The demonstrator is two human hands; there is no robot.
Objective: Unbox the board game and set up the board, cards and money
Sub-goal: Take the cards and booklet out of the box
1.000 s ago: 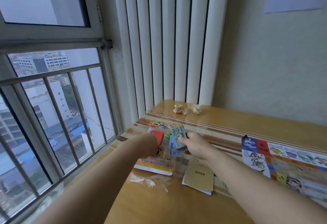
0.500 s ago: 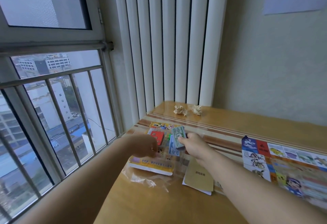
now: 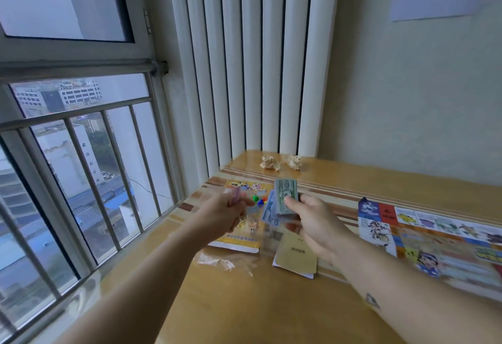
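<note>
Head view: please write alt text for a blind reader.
The right hand grips green and blue paper play-money notes while the left hand pinches a blurred pink note, above a wooden table with a colourful game board.

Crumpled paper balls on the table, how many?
2. Left paper ball and right paper ball lie side by side, apart, near the far edge of the table. Others may be hidden from this view.

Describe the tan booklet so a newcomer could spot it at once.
Start at the wooden table beside the window. Beneath the right hand holding banknotes lies a booklet. It is plain tan, unlike the colourful game board beside it.
</note>
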